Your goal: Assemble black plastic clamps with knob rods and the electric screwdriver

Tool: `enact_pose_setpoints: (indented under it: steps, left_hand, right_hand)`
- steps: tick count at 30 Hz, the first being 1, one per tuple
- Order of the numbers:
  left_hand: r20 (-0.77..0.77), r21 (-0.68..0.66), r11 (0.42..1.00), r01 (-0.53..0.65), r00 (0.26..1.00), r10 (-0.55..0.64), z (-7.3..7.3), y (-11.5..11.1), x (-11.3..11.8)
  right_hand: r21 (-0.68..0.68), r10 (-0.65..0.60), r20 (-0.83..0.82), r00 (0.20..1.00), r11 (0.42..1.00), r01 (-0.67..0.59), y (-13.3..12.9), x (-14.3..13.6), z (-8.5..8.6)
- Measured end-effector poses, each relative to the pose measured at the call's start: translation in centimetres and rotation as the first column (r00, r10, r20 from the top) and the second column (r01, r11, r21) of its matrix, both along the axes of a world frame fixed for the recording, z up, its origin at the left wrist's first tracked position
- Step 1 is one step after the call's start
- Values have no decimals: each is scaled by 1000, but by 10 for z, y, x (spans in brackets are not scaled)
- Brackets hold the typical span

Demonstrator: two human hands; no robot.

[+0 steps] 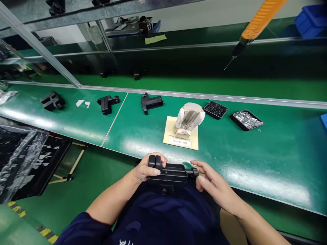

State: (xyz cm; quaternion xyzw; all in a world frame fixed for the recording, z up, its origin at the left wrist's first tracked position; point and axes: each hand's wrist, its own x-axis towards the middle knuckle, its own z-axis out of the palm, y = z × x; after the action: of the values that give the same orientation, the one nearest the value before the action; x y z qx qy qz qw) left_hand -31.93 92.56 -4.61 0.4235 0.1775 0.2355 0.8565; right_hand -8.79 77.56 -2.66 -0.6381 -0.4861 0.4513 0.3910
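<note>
My left hand is wrapped round the left end of a black device, held level in front of my body at the bench's near edge. A round black knob on a short shaft sticks out of the device's right end. Beside that knob is my right hand, its fingers curved and apart, the index finger stretched out above the knob. Beyond the device, a wooden fixture with white padding stands on a pale yellow board that carries a paper label.
Three black parts lie spread along the green bench. Two small black trays stand at the back, one with dark screws, one with silvery washers. An orange screwdriver hangs at the upper right. A metal rail crosses behind.
</note>
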Motion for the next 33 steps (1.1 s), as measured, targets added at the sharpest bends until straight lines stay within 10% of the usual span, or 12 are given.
enact_pose_setpoints:
  steps: [12,20,26,33]
  left_hand:
    - [-11,40,998,-38,999,39,3,3,-4]
    - [39,53,998,17,999,-19,1,3,-6]
    - [18,46,996,-74,997,73,6,0,-5]
    - [-89,-126,989,-71,994,60,6,8,7]
  right_hand:
    - [2,29,109,994,1000,-29,9,-4,8]
    - [-159,-69,-167,984,986,42,11,-8,9]
    - [63,-45,-109,993,997,52,6,-10,15]
    - [-215,-42,-103,994,976,19,11,15,-20]
